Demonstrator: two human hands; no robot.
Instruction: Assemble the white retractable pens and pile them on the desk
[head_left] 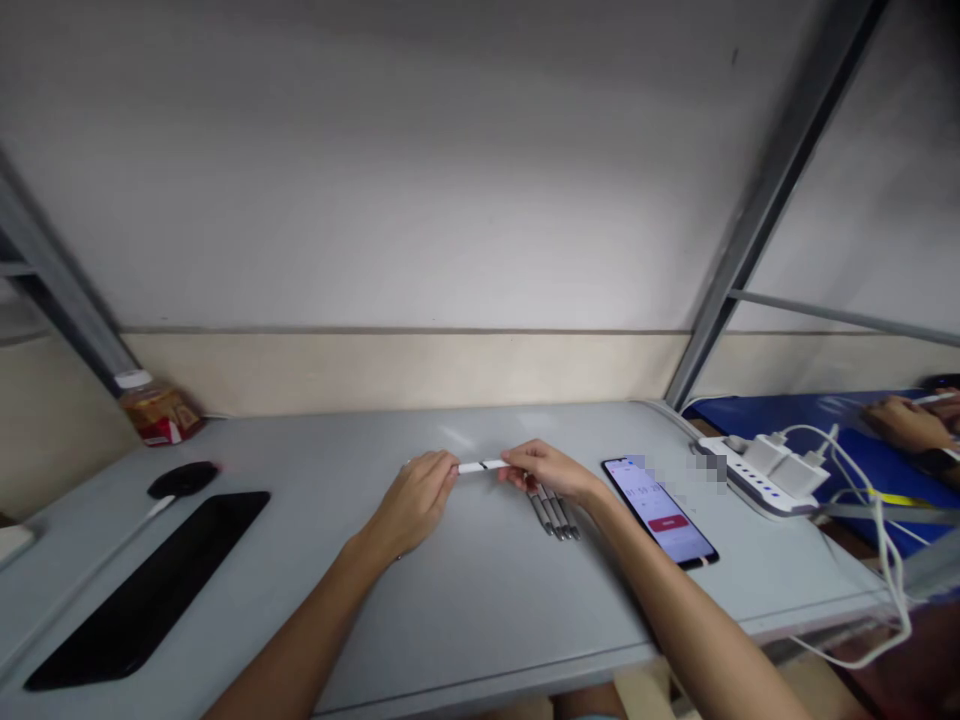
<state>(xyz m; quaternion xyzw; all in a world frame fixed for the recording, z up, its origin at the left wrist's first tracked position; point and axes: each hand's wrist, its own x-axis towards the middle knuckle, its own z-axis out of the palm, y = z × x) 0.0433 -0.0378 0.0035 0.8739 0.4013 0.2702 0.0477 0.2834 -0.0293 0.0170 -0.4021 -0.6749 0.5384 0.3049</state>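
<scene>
A slim white pen [472,467] with a dark band near its right part is held level above the desk. My left hand [421,495] has its fingers closed on the pen's left end. Pinched at the other end, the pen passes into the fingers of my right hand [546,468]. Several grey pens [551,512] with metallic tips lie side by side on the desk just below my right hand, which hides their far ends.
Right of my forearm lies a phone [660,510] with a lit screen. A power strip [757,475] with plugs and white cables sits at the right edge. On the left are a black phone [154,590], a black round object [184,479] and a bottle [159,410]. Another person's hand [911,422] shows far right.
</scene>
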